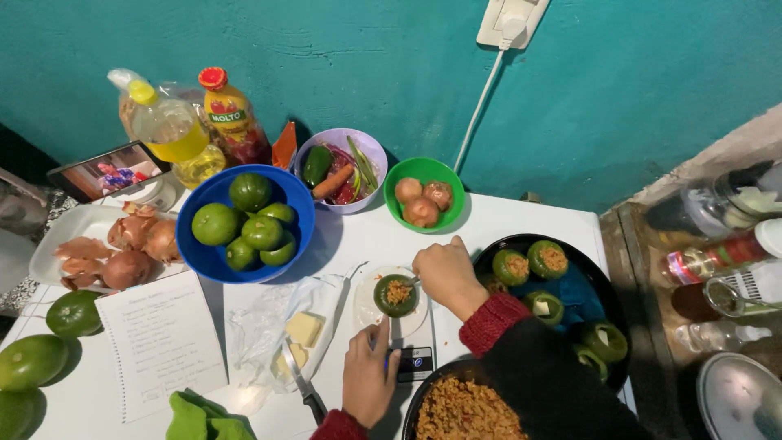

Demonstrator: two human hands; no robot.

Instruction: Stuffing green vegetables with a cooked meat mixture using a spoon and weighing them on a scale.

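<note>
the white table [521, 224] fills most of the view under a teal wall [619, 90]. at about 3 o'clock from the middle sits a dark round pan [604, 281] holding several stuffed green peppers. at 10 o'clock a big blue bowl [303, 213] carries green tomatoes, and left of it a white tray [50, 244] holds onions and peels. at 6 o'clock a dark pan of orange rice filling [464, 411] comes up from the lower edge. at 12 o'clock stand a lilac bowl [376, 155] of vegetables and a green bowl [453, 186] of peeled onions. a handwritten sheet [163, 342] lies at 8 o'clock, beside a plastic bag [259, 330] with cheese pieces and a knife [303, 387]. near the centre a small scale [407, 358] bears a white dish, and on it rests the hollowed pepper [396, 295], partly filled. the right hand [446, 274] is closed narrow at the pepper's 3 o'clock side, seemingly on a small utensil, mostly hidden. the left hand [368, 376] lies loosely open at 6 o'clock, fingertips touching the scale.
</note>
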